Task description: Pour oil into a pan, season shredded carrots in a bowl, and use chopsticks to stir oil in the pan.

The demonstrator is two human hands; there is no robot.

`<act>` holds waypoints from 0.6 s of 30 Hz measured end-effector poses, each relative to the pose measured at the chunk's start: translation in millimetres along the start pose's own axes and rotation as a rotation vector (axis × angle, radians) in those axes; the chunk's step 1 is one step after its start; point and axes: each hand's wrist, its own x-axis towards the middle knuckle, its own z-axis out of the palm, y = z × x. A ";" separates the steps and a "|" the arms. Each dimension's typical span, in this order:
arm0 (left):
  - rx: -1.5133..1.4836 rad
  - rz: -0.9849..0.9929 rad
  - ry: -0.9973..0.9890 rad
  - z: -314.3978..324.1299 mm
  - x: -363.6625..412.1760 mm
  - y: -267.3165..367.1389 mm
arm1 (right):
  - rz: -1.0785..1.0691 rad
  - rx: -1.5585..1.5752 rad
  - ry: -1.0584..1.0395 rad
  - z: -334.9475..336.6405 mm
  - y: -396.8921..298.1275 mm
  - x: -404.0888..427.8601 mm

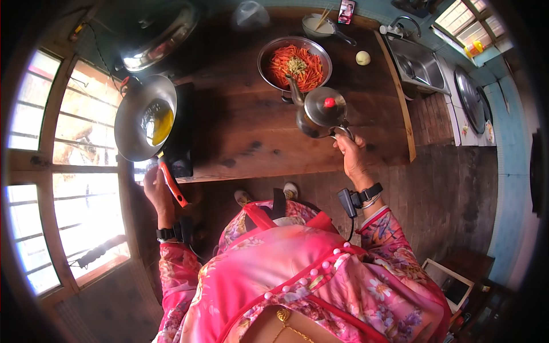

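My right hand (351, 150) grips the handle of a metal kettle (321, 113) with a red lid knob. The kettle's spout reaches over the near rim of a steel pan (261, 68), which holds shredded orange vegetable (309, 79) topped with a pale chopped heap (297, 65). At the left, a wok (128, 124) with yellow oil (163, 125) in it sits over a dark stove (184, 128). Beside the wok's red handle (172, 184) is my left hand (155, 186), its fingers partly turned away, so its hold cannot be told.
On the wooden table (240, 141), a bowl (312, 31) with pale liquid and chopsticks, a small pan handle (345, 38), a round pale onion-like vegetable (363, 58) and a phone (346, 11) stand farther back. A sink (422, 68) lies right; a barred window (85, 115), left.
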 end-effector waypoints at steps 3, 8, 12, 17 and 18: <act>-0.098 -0.129 -0.229 35.6 -7.3 73.0 | 0.047 -0.129 -0.002 2.2 8.2 -1.0; -0.400 -0.177 -0.866 117.9 -51.6 186.6 | 0.035 -0.124 -0.140 46.6 8.1 -11.0; -0.636 -0.380 -1.094 154.0 -69.6 205.1 | 0.036 -0.142 -0.272 61.6 11.5 -13.9; -0.729 -0.334 -1.006 162.4 -92.1 203.4 | 0.110 0.089 -0.360 72.0 7.9 -18.8; -0.713 -0.267 -1.012 162.4 -97.4 202.9 | 0.115 0.086 -0.366 70.0 8.7 -17.8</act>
